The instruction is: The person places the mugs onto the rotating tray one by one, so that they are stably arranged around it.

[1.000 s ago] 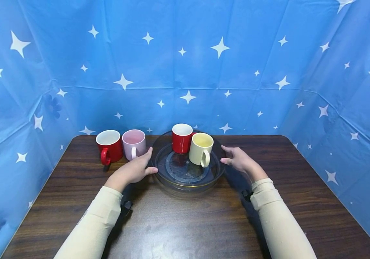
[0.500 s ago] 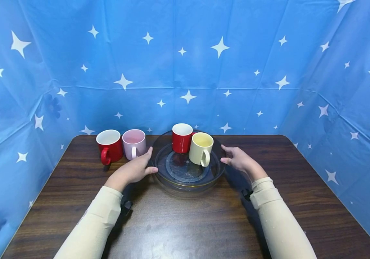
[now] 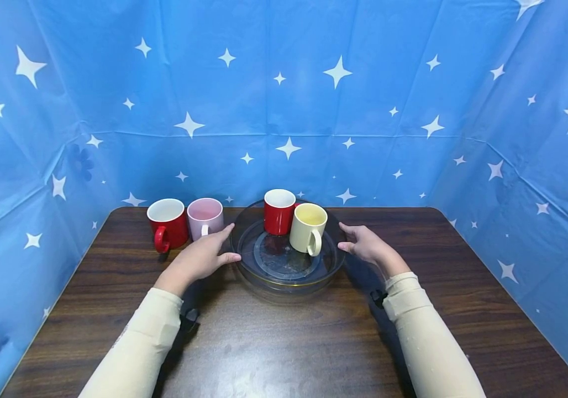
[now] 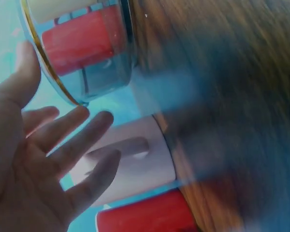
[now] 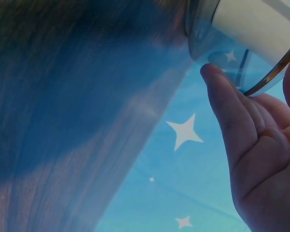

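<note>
A clear glass bowl (image 3: 274, 268) with a gold-coloured rim stands on the table, holding a red mug (image 3: 279, 215) and a cream-yellow mug (image 3: 308, 229). At its left side is my left hand (image 3: 194, 262), fingers spread and loosely bent; in the left wrist view the fingertips lie close to the glass, and the hand grips nothing. My right hand (image 3: 367, 247) rests straight fingers against the right side, as the right wrist view shows, with the thumb near the rim. A pink mug (image 3: 205, 215) stands just behind my left hand, its handle partly hidden.
Another red mug (image 3: 172, 229), white inside, stands left of the pink one. Dark wood-grain table (image 3: 284, 348) spreads in front of the bowl. A blue star-patterned curtain (image 3: 284, 99) encloses the table's back and sides.
My left hand has shifted slightly left, away from the bowl, and covers more of the pink mug's handle. The right hand, bowl and mugs stay where they were.
</note>
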Available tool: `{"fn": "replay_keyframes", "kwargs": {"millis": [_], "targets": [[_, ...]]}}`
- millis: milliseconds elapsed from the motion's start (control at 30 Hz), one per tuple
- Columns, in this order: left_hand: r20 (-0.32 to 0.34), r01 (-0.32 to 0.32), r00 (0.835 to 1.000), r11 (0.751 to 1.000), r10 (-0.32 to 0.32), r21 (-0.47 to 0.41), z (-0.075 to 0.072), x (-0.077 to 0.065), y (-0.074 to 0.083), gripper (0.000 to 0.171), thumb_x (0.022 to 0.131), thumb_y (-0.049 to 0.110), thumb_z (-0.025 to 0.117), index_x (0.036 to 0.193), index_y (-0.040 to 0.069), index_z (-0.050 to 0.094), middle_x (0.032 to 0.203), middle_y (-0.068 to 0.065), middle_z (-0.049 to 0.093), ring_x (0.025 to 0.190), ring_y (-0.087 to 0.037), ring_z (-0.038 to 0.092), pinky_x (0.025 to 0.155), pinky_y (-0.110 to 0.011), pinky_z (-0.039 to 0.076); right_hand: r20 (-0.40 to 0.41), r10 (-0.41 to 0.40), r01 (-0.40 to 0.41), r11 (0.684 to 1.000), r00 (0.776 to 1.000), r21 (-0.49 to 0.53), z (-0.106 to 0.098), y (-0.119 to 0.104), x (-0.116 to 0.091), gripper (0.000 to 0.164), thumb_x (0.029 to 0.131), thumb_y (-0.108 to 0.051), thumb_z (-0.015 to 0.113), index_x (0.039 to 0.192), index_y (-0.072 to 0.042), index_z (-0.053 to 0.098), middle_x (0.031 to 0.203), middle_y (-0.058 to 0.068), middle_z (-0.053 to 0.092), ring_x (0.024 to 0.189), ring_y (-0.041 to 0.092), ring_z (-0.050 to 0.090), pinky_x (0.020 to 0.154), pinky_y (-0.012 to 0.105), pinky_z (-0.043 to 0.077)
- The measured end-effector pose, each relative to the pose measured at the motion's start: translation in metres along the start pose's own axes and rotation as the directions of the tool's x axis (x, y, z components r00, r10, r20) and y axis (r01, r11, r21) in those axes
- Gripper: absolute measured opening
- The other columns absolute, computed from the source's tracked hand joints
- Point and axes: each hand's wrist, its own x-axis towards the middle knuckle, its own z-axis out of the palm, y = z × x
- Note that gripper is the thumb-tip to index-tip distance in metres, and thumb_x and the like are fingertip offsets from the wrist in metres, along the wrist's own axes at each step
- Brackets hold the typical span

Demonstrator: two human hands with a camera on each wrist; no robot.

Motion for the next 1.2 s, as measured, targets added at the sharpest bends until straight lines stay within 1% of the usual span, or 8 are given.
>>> {"fn": "replay_keyframes", "kwargs": {"millis": [133,200,300,367,467,800,1033,1200], "targets": [[-0.203,0.017,0.979,0.993,0.006,0.114,-0.003,-0.005,0.001,0.062,0.093,0.035,0.074,0.145,0.007,0.055,0.133,-0.022,0.064,0.113,-0.041,0.067,0.086,-0.058,0.057,-0.001,0.003,-0.003,1.0,1.0,0.003,0.0,0.0,0.0,0.066,0.102,-0.01,0.06,0.157,0.004,0.026,0.157,0.03,0.032,0.144,0.043,0.036,0.111,0.052,0.041],[-0.33,0.049,0.944,0.989,0.0,0.141,-0.004,-0.007,0.002,0.044,0.094,0.029,0.074,0.132,0.009,0.066,0.112,-0.02,0.074,0.089,-0.038,0.072,0.071,-0.054,0.059,-0.002,0.006,-0.006,1.0,1.0,0.005,0.0,0.0,0.0,0.066,0.102,-0.009,0.059,0.157,0.003,0.027,0.157,0.03,0.033,0.144,0.042,0.036,0.111,0.052,0.041],[-0.5,0.128,0.865,0.983,-0.047,0.13,-0.005,-0.009,0.001,0.024,0.095,0.023,0.072,0.112,0.006,0.074,0.086,-0.018,0.075,0.065,-0.035,0.065,0.057,-0.051,0.055,-0.005,0.007,-0.007,1.0,1.0,0.002,0.0,0.001,-0.001,0.065,0.102,-0.009,0.059,0.157,0.003,0.027,0.157,0.029,0.033,0.144,0.042,0.037,0.112,0.052,0.04],[-0.564,0.187,0.82,0.977,-0.095,0.107,-0.006,-0.01,0.001,0.021,0.096,0.023,0.071,0.104,0.004,0.074,0.078,-0.019,0.072,0.062,-0.036,0.062,0.057,-0.054,0.054,-0.009,0.001,-0.001,1.0,1.0,-0.006,0.0,0.002,-0.002,0.065,0.102,-0.009,0.059,0.157,0.004,0.027,0.157,0.03,0.033,0.144,0.042,0.036,0.112,0.052,0.04],[-0.591,0.264,0.788,0.962,-0.171,0.074,-0.007,-0.011,0.001,0.024,0.096,0.025,0.069,0.101,0.002,0.074,0.08,-0.021,0.072,0.069,-0.041,0.064,0.063,-0.06,0.054,-0.016,-0.002,0.002,1.0,1.0,-0.011,-0.001,0.002,-0.002,0.065,0.102,-0.009,0.059,0.157,0.005,0.027,0.156,0.03,0.033,0.144,0.043,0.036,0.113,0.053,0.039],[-0.515,0.372,0.799,0.928,-0.309,0.021,-0.002,-0.009,-0.009,0.032,0.094,0.031,0.073,0.093,-0.001,0.073,0.08,-0.021,0.071,0.073,-0.042,0.064,0.062,-0.057,0.054,-0.013,0.014,-0.014,1.0,1.0,0.014,0.001,-0.001,-0.001,0.066,0.102,-0.01,0.058,0.158,0.003,0.026,0.157,0.029,0.033,0.144,0.041,0.037,0.112,0.052,0.04],[-0.49,0.355,0.811,0.934,-0.32,-0.021,0.004,-0.004,-0.012,0.032,0.095,0.029,0.072,0.092,-0.003,0.072,0.074,-0.02,0.069,0.069,-0.04,0.064,0.059,-0.054,0.055,-0.02,0.013,-0.013,1.0,1.0,0.005,0.001,-0.001,-0.003,0.065,0.102,-0.01,0.059,0.157,0.003,0.027,0.157,0.03,0.033,0.144,0.042,0.037,0.112,0.052,0.04],[-0.5,0.337,0.802,0.939,-0.327,-0.073,0.009,-0.001,-0.014,0.031,0.095,0.027,0.071,0.088,-0.003,0.072,0.073,-0.02,0.069,0.069,-0.041,0.065,0.059,-0.052,0.056,-0.018,0.012,-0.011,1.0,1.0,0.024,0.001,0.0,-0.003,0.065,0.102,-0.01,0.059,0.157,0.003,0.027,0.157,0.029,0.032,0.144,0.042,0.036,0.112,0.051,0.04]]}}
